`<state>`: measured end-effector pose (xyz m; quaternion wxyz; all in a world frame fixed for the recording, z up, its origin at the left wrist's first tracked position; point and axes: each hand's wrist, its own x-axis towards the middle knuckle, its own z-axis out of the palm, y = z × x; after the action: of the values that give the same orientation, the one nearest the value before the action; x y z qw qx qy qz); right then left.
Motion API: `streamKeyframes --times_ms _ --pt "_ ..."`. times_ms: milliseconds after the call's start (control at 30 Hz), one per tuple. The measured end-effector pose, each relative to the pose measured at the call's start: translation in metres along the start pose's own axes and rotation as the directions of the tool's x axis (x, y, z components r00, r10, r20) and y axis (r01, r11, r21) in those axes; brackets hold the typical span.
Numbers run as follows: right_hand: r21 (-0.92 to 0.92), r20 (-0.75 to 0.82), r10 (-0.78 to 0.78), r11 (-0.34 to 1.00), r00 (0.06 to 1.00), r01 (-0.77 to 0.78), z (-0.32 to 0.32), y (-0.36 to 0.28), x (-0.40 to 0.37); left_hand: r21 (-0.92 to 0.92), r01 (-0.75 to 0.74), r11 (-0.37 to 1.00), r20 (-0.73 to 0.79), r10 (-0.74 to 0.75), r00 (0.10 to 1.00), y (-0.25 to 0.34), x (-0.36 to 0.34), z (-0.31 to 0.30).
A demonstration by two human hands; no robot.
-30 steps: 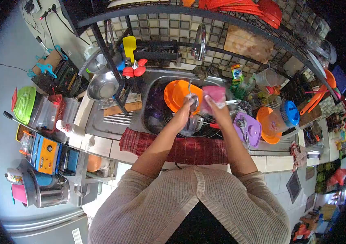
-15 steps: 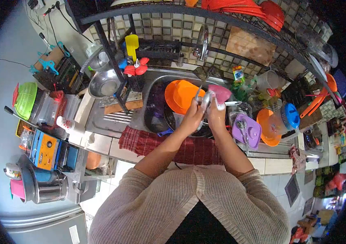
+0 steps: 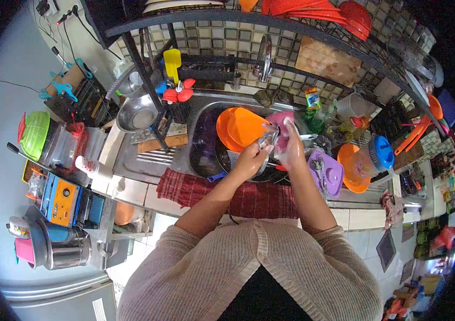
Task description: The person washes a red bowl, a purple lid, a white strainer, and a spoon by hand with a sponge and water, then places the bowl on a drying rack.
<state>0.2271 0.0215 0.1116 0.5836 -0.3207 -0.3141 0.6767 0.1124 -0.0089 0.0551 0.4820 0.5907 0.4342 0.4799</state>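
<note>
Over the sink (image 3: 198,115), my left hand (image 3: 250,162) is closed around shiny metal cutlery (image 3: 268,139), apparently a spoon; the fingers cover part of it. My right hand (image 3: 291,150), wet with suds, is closed on a soapy pink sponge (image 3: 279,119) just beside the cutlery. Below and behind my hands, orange plastic dishes (image 3: 241,128) rest in a dark pan (image 3: 220,155) in the basin. To the right of my right hand lies a purple lid (image 3: 334,179) with metal spoons (image 3: 319,168) on it.
A faucet (image 3: 265,59) rises behind the sink. A dark red cloth (image 3: 201,190) lies along the front edge. On the right stand an orange plate (image 3: 351,182) and a clear jug with a blue lid (image 3: 383,152). Left are a steel bowl (image 3: 139,115) and a rack post (image 3: 147,80).
My right hand and the pink sponge have moved slightly apart from my left hand, and the sponge has turned. My left hand has shifted a little down with the cutlery.
</note>
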Motion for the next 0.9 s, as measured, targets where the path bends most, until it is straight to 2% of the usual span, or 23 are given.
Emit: streamKeyframes --times_ms 100,167,200,300,333,367,400,433,500,533,567,600,633,667,700,733,767,833,867,900 --pt "-0.059 -0.204 -0.195 0.981 0.959 0.187 -0.004 0.019 0.009 0.016 -0.016 1.0 0.094 0.014 0.995 -0.013 0.006 0.007" --pt "-0.117 -0.245 -0.178 0.981 0.953 0.153 0.002 0.011 0.002 0.182 -0.173 0.968 0.039 0.169 0.985 -0.005 0.002 0.011" --pt "-0.116 -0.246 -0.18 0.981 0.952 0.156 0.001 0.011 0.005 0.219 -0.133 0.967 0.062 0.122 0.991 -0.001 -0.003 0.011" --pt "-0.009 -0.228 -0.223 0.974 0.948 0.227 -0.006 0.004 0.015 0.295 -0.169 0.94 0.095 0.147 0.985 -0.013 -0.004 0.008" --pt "0.136 -0.119 0.002 0.991 0.993 0.015 -0.009 -0.006 0.015 0.297 -0.169 0.94 0.093 0.148 0.985 -0.005 -0.007 0.007" --pt "0.25 0.021 0.213 0.945 0.977 -0.211 -0.001 -0.018 0.01 0.335 -0.124 0.934 0.108 0.092 0.99 0.011 -0.012 0.005" --pt "0.238 0.056 0.311 0.919 0.949 -0.316 0.007 -0.03 0.002 0.373 -0.079 0.925 0.121 0.036 0.992 0.02 -0.014 0.004" --pt "0.236 0.059 0.31 0.919 0.949 -0.315 -0.005 -0.02 0.011 0.373 -0.081 0.924 0.119 0.039 0.992 0.017 -0.013 0.004" --pt "0.291 0.254 0.156 0.929 0.954 -0.23 -0.039 0.007 0.033 0.249 -0.219 0.943 0.055 0.212 0.976 0.001 -0.009 0.007" --pt "0.352 -0.02 0.108 0.931 0.994 -0.094 -0.024 0.016 0.032 0.249 -0.219 0.943 0.054 0.212 0.976 -0.005 -0.006 0.006" --pt "0.279 0.03 0.006 0.96 1.0 -0.014 -0.012 0.014 0.009 0.251 -0.136 0.958 0.028 0.133 0.991 -0.01 -0.003 0.006" --pt "0.205 -0.034 -0.053 0.977 0.998 0.059 -0.01 0.022 0.005 0.25 -0.053 0.967 0.003 0.054 0.999 -0.015 -0.001 0.006" --pt "0.125 -0.093 -0.117 0.984 0.989 0.129 -0.009 0.026 0.004 0.248 -0.056 0.967 0.007 0.056 0.998 -0.017 0.0 0.011" --pt "0.073 -0.152 -0.216 0.971 0.964 0.229 -0.01 0.025 0.004 0.367 -0.126 0.922 0.007 0.133 0.991 -0.019 -0.001 0.018" --pt "0.073 -0.155 -0.219 0.97 0.963 0.232 -0.012 0.023 0.006 0.48 -0.19 0.857 0.017 0.207 0.978 -0.021 -0.004 0.022" --pt "-0.078 -0.196 -0.212 0.977 0.957 0.2 -0.009 0.016 0.006 0.471 -0.106 0.876 0.057 0.09 0.994 -0.009 -0.009 0.022" --pt "-0.224 -0.235 -0.212 0.961 0.949 0.159 -0.004 0.008 0.004 0.473 -0.111 0.874 0.061 0.093 0.994 0.001 -0.012 0.021" --pt "-0.127 -0.248 -0.177 0.981 0.952 0.149 0.0 -0.004 0.007 0.42 -0.073 0.905 0.111 0.029 0.993 0.014 -0.013 0.019" --pt "-0.061 -0.287 -0.095 0.995 0.953 0.081 -0.006 -0.009 0.01 0.417 -0.076 0.906 0.111 0.032 0.993 0.013 -0.012 0.019" --pt "0.006 -0.32 -0.009 1.0 0.948 0.012 -0.012 -0.012 0.011 0.328 -0.109 0.938 0.137 0.066 0.988 0.01 -0.01 0.02"
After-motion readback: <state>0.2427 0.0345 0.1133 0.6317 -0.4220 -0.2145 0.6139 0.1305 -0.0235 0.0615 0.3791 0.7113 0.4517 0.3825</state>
